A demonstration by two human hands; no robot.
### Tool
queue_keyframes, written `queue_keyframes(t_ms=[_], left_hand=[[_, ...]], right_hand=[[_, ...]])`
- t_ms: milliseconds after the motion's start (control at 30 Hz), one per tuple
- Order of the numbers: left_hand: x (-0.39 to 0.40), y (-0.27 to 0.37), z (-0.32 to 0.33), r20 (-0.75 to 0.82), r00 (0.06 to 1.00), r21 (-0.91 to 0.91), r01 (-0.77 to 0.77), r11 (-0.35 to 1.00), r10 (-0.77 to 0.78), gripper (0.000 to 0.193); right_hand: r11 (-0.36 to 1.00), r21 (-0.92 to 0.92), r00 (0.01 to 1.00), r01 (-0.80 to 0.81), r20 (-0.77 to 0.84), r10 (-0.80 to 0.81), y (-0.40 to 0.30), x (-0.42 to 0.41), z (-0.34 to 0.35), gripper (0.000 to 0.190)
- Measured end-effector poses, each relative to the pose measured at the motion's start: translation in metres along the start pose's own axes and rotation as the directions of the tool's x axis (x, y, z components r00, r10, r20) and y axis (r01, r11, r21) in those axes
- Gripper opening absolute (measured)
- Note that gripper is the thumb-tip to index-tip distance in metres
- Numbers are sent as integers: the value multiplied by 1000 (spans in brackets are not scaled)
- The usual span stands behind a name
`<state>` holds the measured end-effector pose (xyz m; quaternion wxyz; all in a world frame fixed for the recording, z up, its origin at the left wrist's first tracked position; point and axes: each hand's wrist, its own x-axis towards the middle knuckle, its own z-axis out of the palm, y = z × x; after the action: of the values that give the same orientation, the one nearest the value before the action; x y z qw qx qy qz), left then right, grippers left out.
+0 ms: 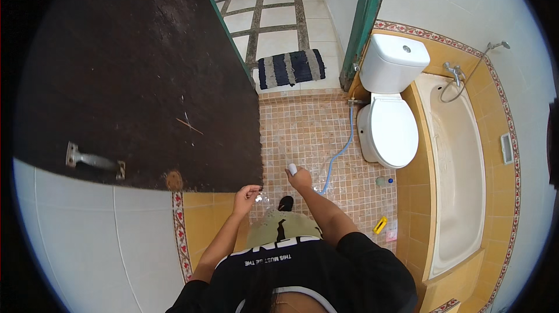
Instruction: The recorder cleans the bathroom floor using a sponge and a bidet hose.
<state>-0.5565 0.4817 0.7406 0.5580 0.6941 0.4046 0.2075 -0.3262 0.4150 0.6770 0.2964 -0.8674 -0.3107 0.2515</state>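
Note:
My right hand [301, 179] is closed around a white cylindrical piece [292, 168], whose end points away from me over the small-tiled floor [301, 134]. A light blue hose [338, 155] runs from a wall valve [352, 101] across the floor and passes out of sight by my right forearm. Whether it joins the white piece is hidden. My left hand [246, 198] is raised at the edge of the dark door [144, 73], fingers loosely bent and apart from the thumb. I cannot tell if its fingertips touch the door. Nothing clear shows in that hand.
On the right stand a white toilet [394, 131] with its lid down and a bathtub [456, 173]. A yellow brush-like item [380, 225], a pink packet [391, 236] and a small bottle [381, 181] lie by the tub wall. A striped mat [291, 68] lies beyond the raised threshold [301, 96].

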Motion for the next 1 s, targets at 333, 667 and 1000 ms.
queue_keyframes(t_ms=[333,667,1000], left_hand=[[37,3,-33,200,979,68,14,998,-27,20],[61,-4,-25,273,961,65,21,998,-37,18],[75,3,-13,309,951,16,12,1000,-16,17]], right_hand=[[987,49,983,-152,-97,156,-37,65,10,45],[948,73,903,-310,-287,318,-1,77,-30,46],[937,165,807,-308,-476,349,27,68,-50,44]])
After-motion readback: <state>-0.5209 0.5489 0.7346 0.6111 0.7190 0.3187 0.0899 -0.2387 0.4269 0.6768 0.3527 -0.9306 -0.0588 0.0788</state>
